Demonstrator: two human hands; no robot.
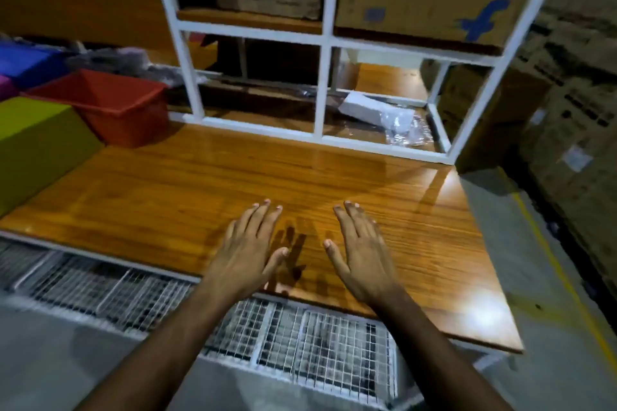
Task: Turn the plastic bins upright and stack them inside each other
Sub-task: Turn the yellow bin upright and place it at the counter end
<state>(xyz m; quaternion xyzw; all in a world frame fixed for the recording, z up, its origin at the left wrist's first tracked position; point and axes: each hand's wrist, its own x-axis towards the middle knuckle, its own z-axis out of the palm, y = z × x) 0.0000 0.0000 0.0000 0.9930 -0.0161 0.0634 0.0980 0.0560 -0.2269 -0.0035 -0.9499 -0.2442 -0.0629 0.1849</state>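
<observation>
- Both hands empty: left hand (245, 252) and right hand (362, 253) hovered flat, fingers straight, over the wooden table (167, 197).
- Bins sat far left: red bin (110, 103) upright; green bin (40, 133) and blue bin (26, 63) looked overturned.
- Nothing nested; flipping and stacking remained.

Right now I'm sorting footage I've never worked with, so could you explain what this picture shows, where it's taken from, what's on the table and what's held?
This is one picture from a camera worn on a person's head, looking down at their own hands. No machine is involved. The left hand and right hand are spread flat and open over a wooden table, holding nothing. At the table's left end are plastic bins: a red bin standing upright, a green bin with its opening hidden, and a blue bin behind them. A white shelf frame stands at the back.
</observation>
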